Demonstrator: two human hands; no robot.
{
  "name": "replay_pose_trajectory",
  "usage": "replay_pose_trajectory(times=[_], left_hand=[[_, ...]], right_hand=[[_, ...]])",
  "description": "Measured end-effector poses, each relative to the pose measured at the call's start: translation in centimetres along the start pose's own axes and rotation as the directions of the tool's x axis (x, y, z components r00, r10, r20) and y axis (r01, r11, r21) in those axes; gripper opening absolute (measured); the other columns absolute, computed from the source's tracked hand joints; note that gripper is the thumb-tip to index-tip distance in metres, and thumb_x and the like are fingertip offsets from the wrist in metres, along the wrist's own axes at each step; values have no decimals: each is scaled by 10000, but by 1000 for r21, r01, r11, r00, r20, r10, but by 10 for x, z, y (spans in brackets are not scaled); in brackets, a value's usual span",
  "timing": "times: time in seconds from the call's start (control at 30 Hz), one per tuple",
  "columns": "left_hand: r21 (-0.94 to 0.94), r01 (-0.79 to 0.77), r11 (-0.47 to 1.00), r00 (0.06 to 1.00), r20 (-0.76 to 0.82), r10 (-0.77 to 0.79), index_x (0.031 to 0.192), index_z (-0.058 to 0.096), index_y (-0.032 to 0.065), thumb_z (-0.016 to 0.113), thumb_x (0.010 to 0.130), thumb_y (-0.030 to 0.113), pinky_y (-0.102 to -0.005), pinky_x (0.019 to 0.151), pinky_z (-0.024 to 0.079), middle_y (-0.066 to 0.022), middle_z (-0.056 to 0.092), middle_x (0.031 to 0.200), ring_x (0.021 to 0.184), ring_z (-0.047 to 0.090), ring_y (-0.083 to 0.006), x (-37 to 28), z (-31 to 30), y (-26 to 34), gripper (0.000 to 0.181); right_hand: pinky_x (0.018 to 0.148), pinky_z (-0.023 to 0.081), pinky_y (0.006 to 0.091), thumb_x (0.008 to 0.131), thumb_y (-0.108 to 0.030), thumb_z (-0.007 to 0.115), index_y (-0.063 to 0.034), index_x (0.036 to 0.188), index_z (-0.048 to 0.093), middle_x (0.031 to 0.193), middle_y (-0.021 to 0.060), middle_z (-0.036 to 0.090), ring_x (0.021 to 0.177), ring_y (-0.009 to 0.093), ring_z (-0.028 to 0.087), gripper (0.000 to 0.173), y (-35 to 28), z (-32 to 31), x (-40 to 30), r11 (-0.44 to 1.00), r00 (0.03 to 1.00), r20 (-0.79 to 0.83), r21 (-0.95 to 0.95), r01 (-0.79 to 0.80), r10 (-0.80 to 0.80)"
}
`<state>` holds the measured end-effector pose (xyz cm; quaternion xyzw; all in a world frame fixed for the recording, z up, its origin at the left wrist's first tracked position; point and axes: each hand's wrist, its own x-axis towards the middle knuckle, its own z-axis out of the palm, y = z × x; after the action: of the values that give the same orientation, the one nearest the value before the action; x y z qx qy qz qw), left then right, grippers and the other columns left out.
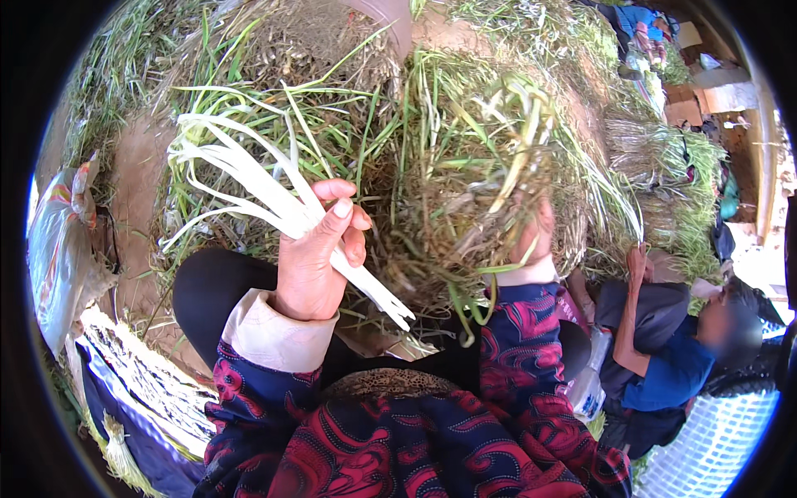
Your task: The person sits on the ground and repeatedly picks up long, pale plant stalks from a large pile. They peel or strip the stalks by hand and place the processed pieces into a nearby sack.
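Note:
My left hand (320, 267) is closed around a bunch of pale, stripped plant stalks (268, 187), possibly chives or young leeks. Their split leafy ends point up and left, and the white cut ends (386, 299) stick out below my fingers toward the lap. On the right, my right hand (535, 239) grips a blurred, tangled clump of green and dry stalks (485, 211). The clump hides most of its fingers. Green leaves (461, 311) dangle from it near my sleeve. Beneath both hands spreads a heap of green and withered leaves (386, 124).
A person in blue (666, 373) sits close on my right, holding long stalks (613, 187). Another person (644, 25) is at the far upper right. A plastic bag (59, 261) stands left, above a dark blue sheet (143, 429) and a tied bundle (121, 448). Green piles (691, 211) lie right.

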<state>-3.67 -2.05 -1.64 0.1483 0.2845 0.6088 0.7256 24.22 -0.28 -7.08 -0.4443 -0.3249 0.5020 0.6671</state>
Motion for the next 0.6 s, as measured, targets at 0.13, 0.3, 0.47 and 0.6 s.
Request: replay_pose_trajectory(times=[0.13, 0.3, 0.47, 0.6], left_hand=[[95, 67, 993, 996, 51, -73, 923, 502, 30, 554, 760, 110, -195, 396, 351, -80, 548, 677, 449, 451, -93, 8, -4, -15, 188], [145, 83, 986, 994, 64, -93, 932, 500, 21, 550, 761, 97, -182, 390, 348, -70, 550, 674, 449, 455, -85, 9, -6, -26, 193], [258, 140, 956, 986, 49, -158, 949, 490, 29, 565, 753, 105, -180, 400, 361, -71, 561, 692, 464, 460, -72, 14, -5, -38, 223], [361, 145, 921, 983, 57, -177, 954, 492, 30, 542, 770, 116, -178, 415, 351, -78, 555, 729, 480, 443, -71, 19, -6, -46, 209]], right_hand=[[744, 428, 322, 751, -64, 460, -21, 1063, 437, 893, 90, 553, 768, 221, 540, 317, 3, 16, -16, 989, 960, -241, -7, -148, 142], [673, 429, 307, 678, 11, 447, -44, 973, 491, 879, 81, 560, 747, 164, 536, 303, 6, 11, -14, 994, 995, -45, -55, -90, 88], [676, 410, 246, 743, -21, 469, -32, 958, 496, 869, 43, 548, 746, 120, 514, 217, 6, 30, -32, 981, 979, -69, 33, -189, 191], [702, 408, 225, 747, -30, 554, -37, 938, 522, 837, 21, 559, 759, 100, 507, 195, 25, 14, -31, 966, 988, -7, -208, -151, 153]])
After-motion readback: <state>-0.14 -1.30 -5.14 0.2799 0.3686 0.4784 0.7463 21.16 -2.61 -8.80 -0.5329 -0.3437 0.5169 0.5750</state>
